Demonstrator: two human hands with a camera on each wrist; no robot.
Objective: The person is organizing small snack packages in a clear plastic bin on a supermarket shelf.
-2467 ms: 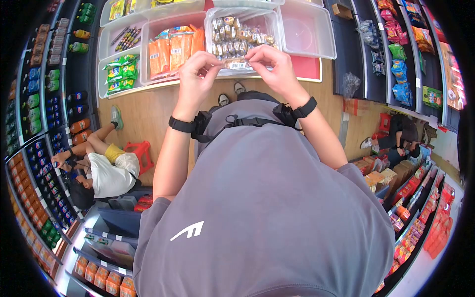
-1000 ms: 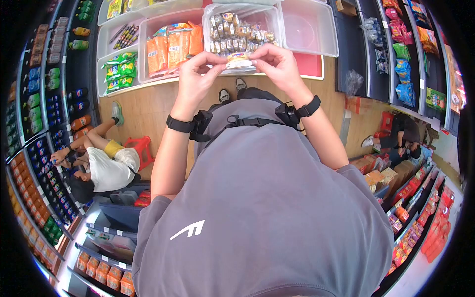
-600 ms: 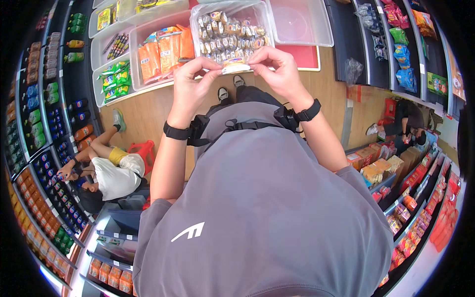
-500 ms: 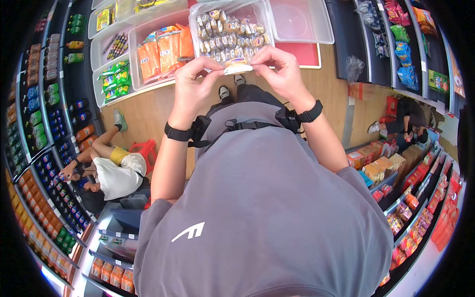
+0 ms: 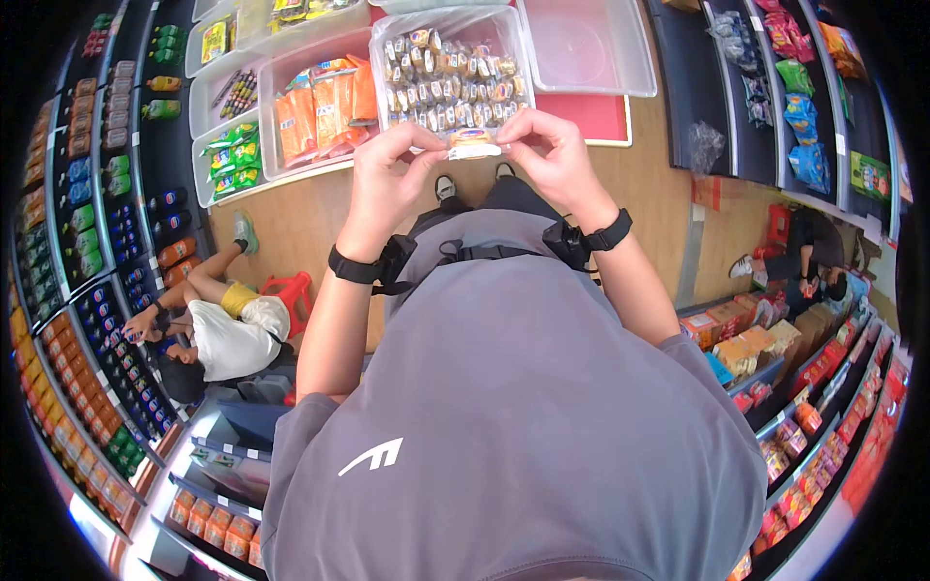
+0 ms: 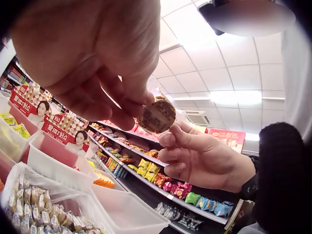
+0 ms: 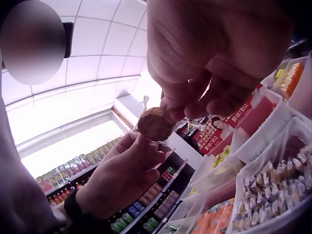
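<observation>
Both hands hold up a small wrapped snack in front of the body. My left hand pinches one twisted end of its wrapper between thumb and fingertips. My right hand pinches the opposite end the same way. From the left wrist, the snack looks round and brown inside clear film, with a pale patch on its face. In the right wrist view its brown, rounded side shows between the fingertips. Just beyond the hands stands a plastic-lined bin with rows of similar wrapped snacks.
Left of that bin are orange packets and green bags in tubs. A bare translucent tub sits at right. Stocked shelves line both sides. One person sits low at left; another is at far right.
The snack has been turned between the fingers: a barcode faced up earlier, now a coloured label and white edge show. Both hands keep their pinch. The head view has shifted slightly.
</observation>
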